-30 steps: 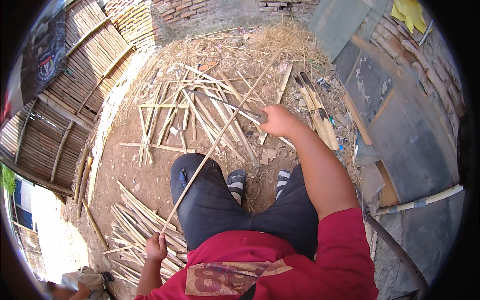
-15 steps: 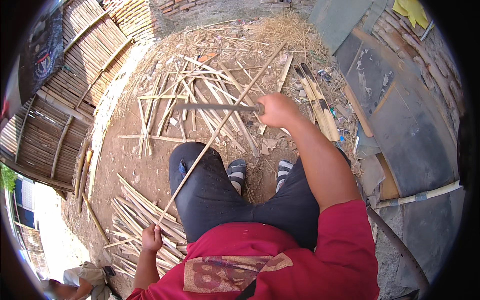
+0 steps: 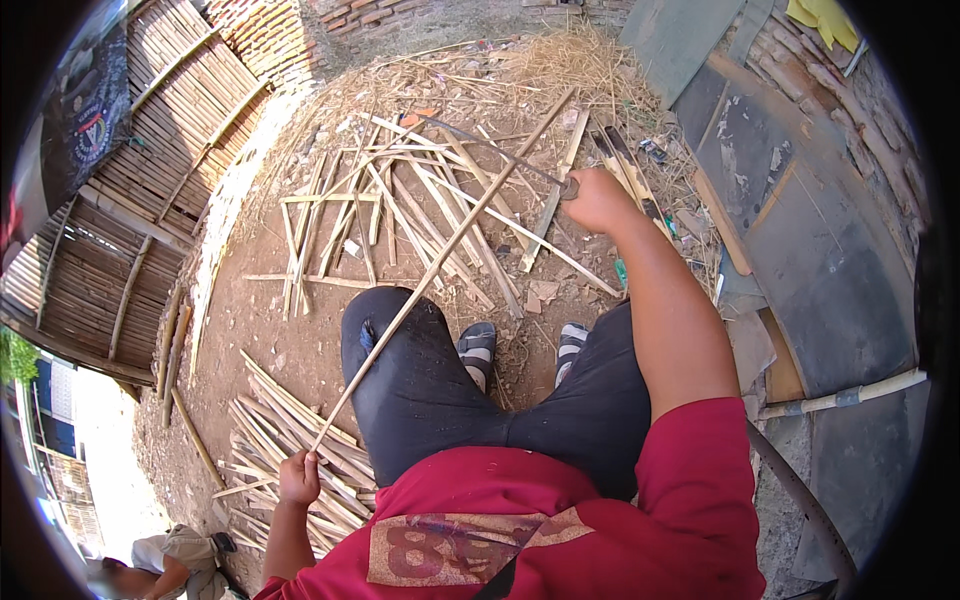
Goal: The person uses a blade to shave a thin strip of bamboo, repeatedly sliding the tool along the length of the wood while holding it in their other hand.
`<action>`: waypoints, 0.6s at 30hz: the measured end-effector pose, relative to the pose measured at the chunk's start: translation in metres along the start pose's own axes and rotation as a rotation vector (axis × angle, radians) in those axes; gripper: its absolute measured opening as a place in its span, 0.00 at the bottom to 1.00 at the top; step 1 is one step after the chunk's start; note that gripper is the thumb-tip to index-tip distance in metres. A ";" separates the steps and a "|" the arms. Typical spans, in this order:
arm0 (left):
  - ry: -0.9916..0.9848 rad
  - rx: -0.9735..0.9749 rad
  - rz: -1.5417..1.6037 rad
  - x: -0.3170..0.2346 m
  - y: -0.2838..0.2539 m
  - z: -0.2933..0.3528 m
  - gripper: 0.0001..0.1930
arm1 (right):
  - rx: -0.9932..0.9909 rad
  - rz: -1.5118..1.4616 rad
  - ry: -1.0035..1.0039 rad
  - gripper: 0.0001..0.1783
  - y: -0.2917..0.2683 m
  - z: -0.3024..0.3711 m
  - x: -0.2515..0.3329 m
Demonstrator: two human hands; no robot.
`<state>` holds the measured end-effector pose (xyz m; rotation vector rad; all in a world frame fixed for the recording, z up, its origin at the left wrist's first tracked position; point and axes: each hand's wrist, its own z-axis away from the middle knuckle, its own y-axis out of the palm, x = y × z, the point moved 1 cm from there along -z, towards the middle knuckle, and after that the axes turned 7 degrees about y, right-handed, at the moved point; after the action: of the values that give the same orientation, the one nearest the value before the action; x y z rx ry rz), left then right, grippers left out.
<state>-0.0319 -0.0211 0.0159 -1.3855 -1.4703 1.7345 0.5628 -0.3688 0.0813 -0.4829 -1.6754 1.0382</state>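
A long, thin bamboo strip (image 3: 437,262) slants from low on the left up to the far right, lying across my left thigh. Its near end is gripped in my left hand (image 3: 299,478), beside a pile of split bamboo strips (image 3: 265,440) on the ground. My right hand (image 3: 600,203) is closed round the handle of a machete (image 3: 480,139). The dark blade points up and left, over the far part of the strip; whether it touches cannot be told. More bamboo strips (image 3: 425,190) lie criss-crossed on the dirt beyond my feet.
Slatted bamboo panels (image 3: 85,270) stand at the left. Dark boards (image 3: 840,270) line the right side, with broader bamboo pieces (image 3: 630,175) nearby. Straw (image 3: 570,65) lies before the far brick wall (image 3: 365,25). Another person (image 3: 175,560) is at the lower left.
My right hand has moved right and slightly up, and the machete has swung from nearly level to pointing up and left. My left hand still holds the strip in nearly the same place.
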 end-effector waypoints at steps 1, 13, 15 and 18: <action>-0.030 0.012 0.019 -0.002 -0.002 0.008 0.27 | 0.112 -0.019 0.005 0.17 -0.007 0.005 0.016; -0.043 -0.077 -0.098 0.000 -0.001 0.012 0.25 | 0.246 0.237 -0.071 0.20 -0.003 0.033 0.052; -0.071 -0.101 -0.053 0.005 0.005 0.030 0.25 | 0.238 0.285 -0.182 0.19 -0.004 0.052 0.086; -0.072 -0.097 -0.083 0.005 0.015 0.016 0.25 | 0.305 0.224 -0.047 0.22 -0.001 0.036 0.053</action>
<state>-0.0444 -0.0286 -0.0015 -1.3025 -1.6466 1.6981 0.5105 -0.3442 0.1094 -0.4535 -1.4912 1.4527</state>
